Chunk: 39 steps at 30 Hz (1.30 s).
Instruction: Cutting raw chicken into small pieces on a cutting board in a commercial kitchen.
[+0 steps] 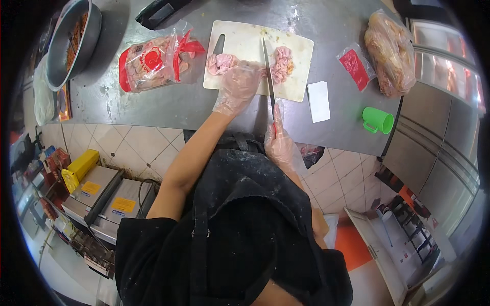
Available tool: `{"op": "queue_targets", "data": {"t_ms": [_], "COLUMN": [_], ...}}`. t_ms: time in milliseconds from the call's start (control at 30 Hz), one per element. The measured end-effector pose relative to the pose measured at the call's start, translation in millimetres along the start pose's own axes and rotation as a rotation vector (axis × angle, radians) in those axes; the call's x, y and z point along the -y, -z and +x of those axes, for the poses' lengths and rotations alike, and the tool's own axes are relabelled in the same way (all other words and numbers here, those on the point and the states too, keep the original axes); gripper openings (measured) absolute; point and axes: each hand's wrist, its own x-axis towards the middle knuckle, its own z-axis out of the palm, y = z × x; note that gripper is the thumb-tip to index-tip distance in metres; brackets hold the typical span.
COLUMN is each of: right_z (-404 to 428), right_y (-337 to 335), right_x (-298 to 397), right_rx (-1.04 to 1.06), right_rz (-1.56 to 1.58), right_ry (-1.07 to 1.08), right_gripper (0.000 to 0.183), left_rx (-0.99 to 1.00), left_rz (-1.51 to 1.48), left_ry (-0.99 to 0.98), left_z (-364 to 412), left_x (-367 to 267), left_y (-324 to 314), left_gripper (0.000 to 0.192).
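A long kitchen knife point(267, 65) with a red handle is in my right hand point(280, 143), which wears a clear plastic glove. Its blade reaches across a white plastic cutting board point(249, 34). Pink raw meat pieces point(282, 67) lie just right of the blade. My gloved left hand point(240, 86) rests over the board left of the knife, its fingertips bent down; whether they grip any meat is hidden. More pink meat point(222, 63) sits beside that hand, near the board's handle slot. Left of the board lies a clear and red plastic bag of raw meat point(153, 63).
The steel table point(337, 130) also bears a metal bowl point(93, 34) of reddish-brown food, a black object point(160, 13), a folded white paper napkin point(319, 101), a red packet point(355, 69), a bagged food bundle point(390, 53) and a green plastic mug point(377, 120) near the edge.
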Motion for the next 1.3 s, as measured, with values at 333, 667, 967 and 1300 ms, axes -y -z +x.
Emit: {"op": "queue_targets", "data": {"t_ms": [333,667,967,1300], "right_z": [105,2,-49,66], "right_y": [-11,9,33,-16], "right_x": [34,-8,-19,7], "right_rx": [-0.083,-0.001,0.293,-0.122], "right_rz": [-0.120,-0.085,-0.236,-0.035], "right_ry": [0.109,0.053,-0.134,0.191], "right_gripper": [0.057,0.060,0.067,0.063], "left_rx": [0.079,0.126,0.028,0.069], "left_rz": [0.042,0.104,0.255,0.275], "left_ry": [-0.075,0.081,-0.062,-0.114], "left_z": [-4,10,0,-2], "left_x": [17,1,18,4], "left_y": [-17,-8,-23,-4], "left_gripper": [0.021,0.014,0.010,0.011]}}
